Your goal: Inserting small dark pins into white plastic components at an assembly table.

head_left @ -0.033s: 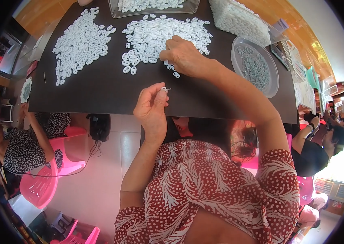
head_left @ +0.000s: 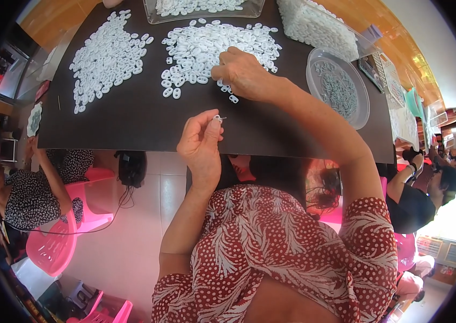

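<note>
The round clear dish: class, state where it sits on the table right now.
In the head view the dish sits on the black table's right side, just right of the right hand and the middle pile of white rings.

On the dark tabletop (head_left: pixel 131 124), the left hand (head_left: pixel 201 144) pinches a small white ring (head_left: pixel 218 117) with a thin pin at the near edge. The right hand (head_left: pixel 241 72) rests on the middle pile of white rings (head_left: pixel 206 46). Left of that pile lies another pile (head_left: pixel 107 56); right of it, a clear round dish (head_left: pixel 338 86).

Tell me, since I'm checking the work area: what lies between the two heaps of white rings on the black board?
In the head view, only bare black board separates the left heap from the middle heap.
</note>
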Action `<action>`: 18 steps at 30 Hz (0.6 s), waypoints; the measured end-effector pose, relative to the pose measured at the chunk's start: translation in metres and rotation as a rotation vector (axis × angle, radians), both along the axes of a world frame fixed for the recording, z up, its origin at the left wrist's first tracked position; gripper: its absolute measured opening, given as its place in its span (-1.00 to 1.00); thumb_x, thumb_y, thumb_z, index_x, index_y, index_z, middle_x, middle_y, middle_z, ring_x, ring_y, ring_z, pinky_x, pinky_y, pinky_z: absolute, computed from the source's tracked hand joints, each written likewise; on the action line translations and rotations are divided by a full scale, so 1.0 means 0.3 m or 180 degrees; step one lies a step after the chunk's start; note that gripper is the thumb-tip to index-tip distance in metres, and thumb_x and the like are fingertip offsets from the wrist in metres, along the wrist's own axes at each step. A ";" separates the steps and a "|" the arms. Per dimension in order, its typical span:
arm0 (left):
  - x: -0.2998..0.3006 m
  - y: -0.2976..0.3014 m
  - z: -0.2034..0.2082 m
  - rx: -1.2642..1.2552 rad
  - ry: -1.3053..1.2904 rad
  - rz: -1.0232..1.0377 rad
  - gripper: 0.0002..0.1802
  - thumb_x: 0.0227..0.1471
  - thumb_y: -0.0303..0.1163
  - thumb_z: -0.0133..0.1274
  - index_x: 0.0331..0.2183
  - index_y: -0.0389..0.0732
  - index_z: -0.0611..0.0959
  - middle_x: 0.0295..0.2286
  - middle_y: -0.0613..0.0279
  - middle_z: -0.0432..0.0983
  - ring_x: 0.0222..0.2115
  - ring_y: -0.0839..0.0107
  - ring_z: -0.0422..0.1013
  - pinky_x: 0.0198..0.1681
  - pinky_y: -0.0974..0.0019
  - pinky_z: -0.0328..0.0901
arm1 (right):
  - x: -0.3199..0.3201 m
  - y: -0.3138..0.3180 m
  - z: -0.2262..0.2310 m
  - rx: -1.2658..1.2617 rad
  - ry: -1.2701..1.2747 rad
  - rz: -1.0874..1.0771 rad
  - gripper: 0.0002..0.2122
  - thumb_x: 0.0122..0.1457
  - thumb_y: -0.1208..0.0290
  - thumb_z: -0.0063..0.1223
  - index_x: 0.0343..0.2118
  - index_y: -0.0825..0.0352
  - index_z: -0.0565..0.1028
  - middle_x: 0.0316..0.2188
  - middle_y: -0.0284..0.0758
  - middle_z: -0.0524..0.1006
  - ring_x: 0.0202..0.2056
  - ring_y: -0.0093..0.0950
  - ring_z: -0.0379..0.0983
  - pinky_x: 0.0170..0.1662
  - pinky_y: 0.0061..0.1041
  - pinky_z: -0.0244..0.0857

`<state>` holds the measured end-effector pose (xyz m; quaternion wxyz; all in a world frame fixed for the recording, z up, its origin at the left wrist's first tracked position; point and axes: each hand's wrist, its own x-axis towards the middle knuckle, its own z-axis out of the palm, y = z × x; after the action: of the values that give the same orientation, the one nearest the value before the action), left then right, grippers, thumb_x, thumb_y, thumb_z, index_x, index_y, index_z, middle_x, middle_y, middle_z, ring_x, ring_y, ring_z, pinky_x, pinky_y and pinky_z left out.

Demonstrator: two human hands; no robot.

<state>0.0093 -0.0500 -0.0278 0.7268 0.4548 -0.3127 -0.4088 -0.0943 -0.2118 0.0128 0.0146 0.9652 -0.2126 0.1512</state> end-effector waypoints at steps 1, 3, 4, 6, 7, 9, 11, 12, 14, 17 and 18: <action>0.000 0.001 0.001 0.0010 -0.0019 0.0012 -0.83 0.01 -0.55 0.07 -0.28 -0.37 0.57 -0.46 0.28 0.47 -0.53 0.61 0.35 -0.48 0.56 0.28 | 0.000 -0.005 0.002 -0.0001 0.0000 0.0000 -0.85 -0.18 0.62 0.05 -0.48 0.26 0.48 -0.50 -0.26 0.38 -0.36 -0.27 0.31 -0.35 -0.34 0.25; -0.001 0.001 -0.001 -0.0009 0.0012 -0.0005 -0.83 0.01 -0.55 0.07 -0.28 -0.37 0.57 -0.46 0.28 0.47 -0.52 0.61 0.35 -0.47 0.57 0.28 | -0.001 -0.014 0.007 0.0121 0.0009 0.0104 -0.88 -0.15 0.60 0.06 -0.48 0.27 0.47 -0.49 -0.25 0.38 -0.35 -0.25 0.31 -0.34 -0.32 0.24; -0.002 0.001 -0.002 -0.0026 0.0043 -0.0021 -0.83 0.01 -0.55 0.07 -0.28 -0.37 0.57 -0.46 0.29 0.47 -0.52 0.62 0.35 -0.47 0.57 0.28 | -0.002 -0.015 0.010 0.0118 0.0007 0.0105 -0.88 -0.15 0.60 0.06 -0.48 0.27 0.47 -0.49 -0.25 0.38 -0.35 -0.25 0.31 -0.34 -0.32 0.24; -0.002 0.002 -0.010 -0.0054 0.0040 -0.0012 -0.83 0.01 -0.55 0.07 -0.28 -0.37 0.57 -0.46 0.29 0.47 -0.52 0.62 0.34 -0.47 0.57 0.28 | 0.000 -0.016 0.021 0.0188 0.0114 0.0206 -0.87 -0.15 0.60 0.08 -0.47 0.27 0.46 -0.49 -0.25 0.38 -0.33 -0.25 0.31 -0.33 -0.32 0.23; -0.001 0.002 -0.012 -0.0081 0.0042 -0.0011 -0.83 0.01 -0.55 0.07 -0.28 -0.37 0.57 -0.46 0.29 0.47 -0.52 0.62 0.34 -0.47 0.57 0.27 | 0.001 -0.018 0.025 0.0185 0.0110 0.0216 -0.87 -0.15 0.60 0.08 -0.47 0.27 0.46 -0.49 -0.25 0.38 -0.33 -0.25 0.31 -0.33 -0.32 0.23; -0.002 0.003 -0.009 -0.0079 0.0044 -0.0023 -0.83 0.01 -0.55 0.07 -0.28 -0.37 0.57 -0.45 0.29 0.47 -0.52 0.62 0.34 -0.46 0.57 0.27 | -0.001 -0.020 0.032 0.0359 0.0235 0.0233 -0.86 -0.16 0.60 0.09 -0.48 0.27 0.45 -0.49 -0.25 0.38 -0.32 -0.26 0.32 -0.31 -0.33 0.22; -0.002 0.004 -0.010 -0.0074 0.0045 -0.0032 -0.83 0.01 -0.55 0.07 -0.28 -0.37 0.57 -0.45 0.29 0.47 -0.52 0.62 0.34 -0.46 0.57 0.27 | 0.000 -0.024 0.030 0.0412 0.0271 0.0201 -0.86 -0.16 0.59 0.10 -0.48 0.27 0.45 -0.49 -0.25 0.38 -0.32 -0.26 0.32 -0.30 -0.33 0.22; -0.001 0.004 -0.012 -0.0089 0.0038 -0.0030 -0.83 0.00 -0.55 0.07 -0.28 -0.37 0.57 -0.45 0.29 0.47 -0.52 0.62 0.34 -0.46 0.57 0.28 | 0.001 -0.025 0.028 0.0469 0.0310 0.0171 -0.86 -0.16 0.59 0.11 -0.48 0.27 0.44 -0.49 -0.25 0.39 -0.31 -0.26 0.32 -0.30 -0.33 0.22; 0.000 0.004 -0.016 -0.0107 0.0031 -0.0028 -0.83 0.00 -0.55 0.07 -0.28 -0.37 0.57 -0.45 0.29 0.48 -0.52 0.62 0.34 -0.46 0.57 0.28 | -0.001 -0.025 0.022 0.0442 0.0293 0.0151 -0.88 -0.14 0.57 0.10 -0.48 0.28 0.44 -0.49 -0.25 0.39 -0.32 -0.25 0.32 -0.30 -0.32 0.22; 0.000 0.003 -0.018 -0.0107 0.0051 -0.0029 -0.83 0.00 -0.56 0.07 -0.28 -0.37 0.57 -0.45 0.29 0.48 -0.52 0.61 0.35 -0.47 0.57 0.28 | -0.007 -0.018 0.019 0.0420 0.0152 -0.0018 -0.91 -0.08 0.51 0.10 -0.49 0.31 0.43 -0.50 -0.24 0.40 -0.33 -0.24 0.33 -0.31 -0.31 0.23; 0.001 0.002 -0.019 -0.0112 0.0010 -0.0023 -0.83 0.00 -0.56 0.07 -0.28 -0.37 0.57 -0.45 0.29 0.48 -0.52 0.61 0.35 -0.47 0.57 0.28 | -0.007 -0.011 0.019 0.0426 0.0024 -0.0165 -0.90 -0.05 0.47 0.09 -0.50 0.33 0.42 -0.51 -0.23 0.41 -0.34 -0.23 0.34 -0.31 -0.29 0.23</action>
<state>0.0095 -0.0493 -0.0333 0.7337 0.4401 -0.3204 -0.4066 -0.0965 -0.2151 0.0185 -0.0453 0.9588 -0.2471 0.1327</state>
